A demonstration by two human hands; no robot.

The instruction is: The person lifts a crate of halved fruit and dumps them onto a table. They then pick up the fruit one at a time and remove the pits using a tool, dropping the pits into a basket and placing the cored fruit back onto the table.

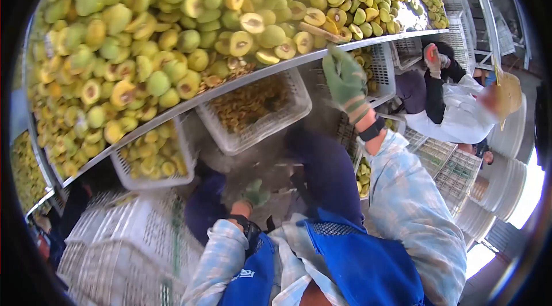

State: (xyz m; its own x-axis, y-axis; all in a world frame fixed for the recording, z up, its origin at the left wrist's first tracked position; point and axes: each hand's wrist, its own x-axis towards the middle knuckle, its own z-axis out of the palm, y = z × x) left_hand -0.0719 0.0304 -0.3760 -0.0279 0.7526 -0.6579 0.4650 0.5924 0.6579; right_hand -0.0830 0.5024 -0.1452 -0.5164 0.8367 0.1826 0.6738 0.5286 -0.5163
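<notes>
Halved green-yellow fruits (pixel 158 83), some with brown centres, cover a long metal-edged table (pixel 230 87). At the table's edge my right hand (pixel 347 77), in a green glove, is raised with its fingers stretched out and nothing visible in it. Just beyond its fingertips a wooden stick-like piece (pixel 319 31) lies among the fruits. My left hand (pixel 255 192), also gloved in green, is low between my knees. It is small and slightly blurred, its fingers look apart, and I see nothing in it.
Below the table edge stand a white crate (pixel 299 104) of brown bits and another crate (pixel 188 178) of fruit halves. Stacked white crates (pixel 123 237) are at the lower left. On the right sits a person (pixel 454 102) in a straw hat, near crates and white buckets (pixel 506 188).
</notes>
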